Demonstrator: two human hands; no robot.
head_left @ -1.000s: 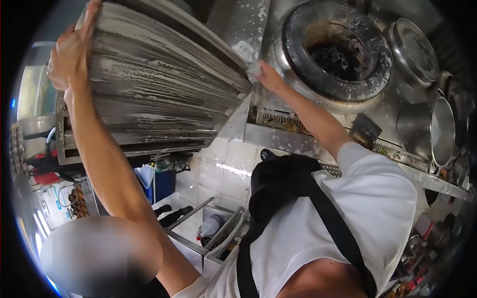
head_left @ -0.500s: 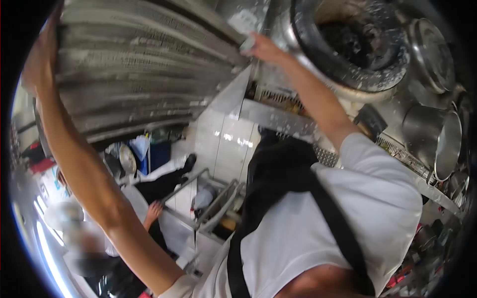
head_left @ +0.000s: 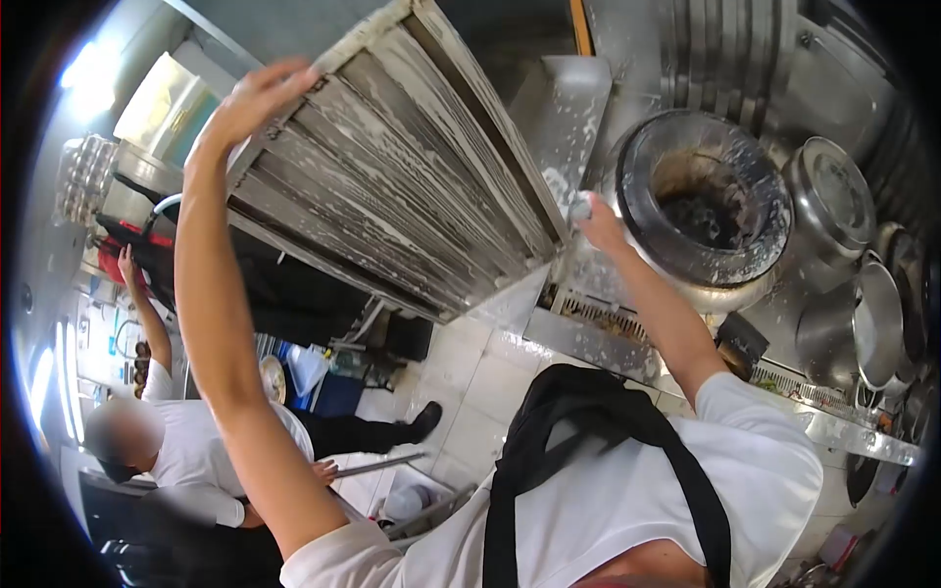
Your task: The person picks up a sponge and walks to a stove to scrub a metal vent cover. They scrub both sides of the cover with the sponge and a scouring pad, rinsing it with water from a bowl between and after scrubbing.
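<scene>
A large metal slatted panel (head_left: 392, 167), streaked with white foam, is tilted in front of me. My left hand (head_left: 250, 103) is at its upper left corner, with the fingertips against the frame edge and partly blurred. Close to the panel's lower right corner, my right hand (head_left: 600, 225) is closed around a small greyish pad (head_left: 580, 206). Just right of that hand sits a round stove burner (head_left: 706, 196) with a dark, foam-spotted rim.
Metal pots (head_left: 872, 323) and a round lid (head_left: 833, 194) stand at the right. A foamy metal trough (head_left: 569, 108) lies behind the panel. At the lower left is another person (head_left: 211, 441) in a white shirt, beside a metal cart. White tiles (head_left: 456, 363) cover the floor.
The view has shifted, and the panel now shows its upper edge and corner. My left hand appears farther right on the panel, its fingers more extended. The other person's arm is now raised.
</scene>
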